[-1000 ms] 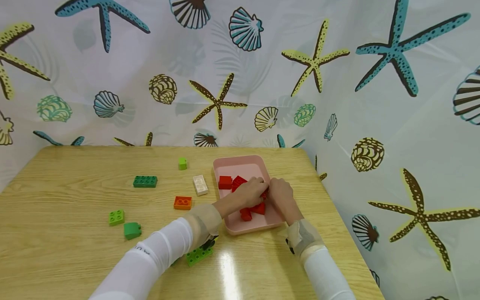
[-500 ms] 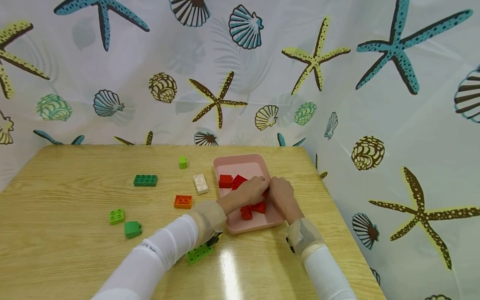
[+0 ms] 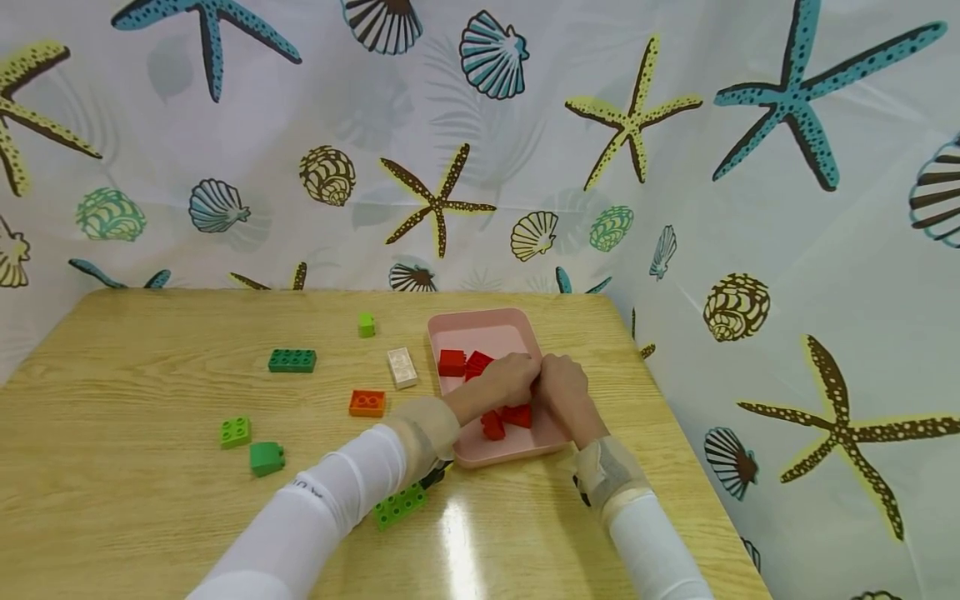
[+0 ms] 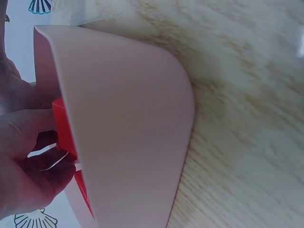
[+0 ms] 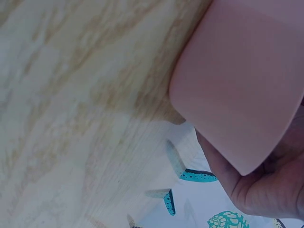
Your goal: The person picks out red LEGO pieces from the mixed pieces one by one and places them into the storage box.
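A pink tray [image 3: 487,455] holds several red toy bricks [image 3: 452,363]. My left hand [image 3: 512,380] reaches over its near edge with fingers curled down at the right side. In the left wrist view a red brick [image 4: 63,124] stands above the tray rim at the fingertips; I seem to pinch it, though the hand hides most of the contact. My right hand [image 3: 566,390] grips the tray's right rim, close against the left hand. The right wrist view has the fingers [image 5: 216,164] outside the tray wall [image 5: 237,85], the rest hidden behind it.
Loose bricks lie left of the tray: white [image 3: 402,368], orange [image 3: 367,404], dark green [image 3: 292,361], lime [image 3: 236,432], green [image 3: 266,458] and a small lime one [image 3: 366,325]. A bright green brick [image 3: 400,505] sits beneath the left forearm. A patterned curtain [image 3: 720,250] borders the table.
My left hand has shifted slightly to the right, and its wrist has turned a little, covering the red brick that showed beneath it. The right hand and tray stay in place.
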`<state>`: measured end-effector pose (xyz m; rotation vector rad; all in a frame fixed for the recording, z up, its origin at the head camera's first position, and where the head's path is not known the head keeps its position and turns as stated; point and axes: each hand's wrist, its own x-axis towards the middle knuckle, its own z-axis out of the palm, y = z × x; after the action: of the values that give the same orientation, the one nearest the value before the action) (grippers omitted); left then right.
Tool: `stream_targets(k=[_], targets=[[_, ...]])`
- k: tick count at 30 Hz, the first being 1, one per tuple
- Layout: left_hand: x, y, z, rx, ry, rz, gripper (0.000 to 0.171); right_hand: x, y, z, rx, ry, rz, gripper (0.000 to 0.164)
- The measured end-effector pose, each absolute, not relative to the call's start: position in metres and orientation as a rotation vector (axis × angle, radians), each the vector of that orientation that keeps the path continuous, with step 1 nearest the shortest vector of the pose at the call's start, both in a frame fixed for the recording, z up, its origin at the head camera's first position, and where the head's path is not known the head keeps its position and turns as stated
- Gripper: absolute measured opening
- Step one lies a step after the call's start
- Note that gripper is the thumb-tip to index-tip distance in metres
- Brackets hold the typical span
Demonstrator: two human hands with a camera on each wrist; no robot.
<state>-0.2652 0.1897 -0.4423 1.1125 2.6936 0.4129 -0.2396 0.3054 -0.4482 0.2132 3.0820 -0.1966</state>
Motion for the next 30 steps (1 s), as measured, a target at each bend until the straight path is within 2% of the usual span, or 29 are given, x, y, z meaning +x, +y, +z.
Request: stream_targets(k=[30], targets=[[-0.2659, 0.1963, -0.4441, 0.994, 2.708, 0.300, 0.012, -0.2389, 0.3056, -0.4508, 0.179, 3.108, -0.196, 0.015]])
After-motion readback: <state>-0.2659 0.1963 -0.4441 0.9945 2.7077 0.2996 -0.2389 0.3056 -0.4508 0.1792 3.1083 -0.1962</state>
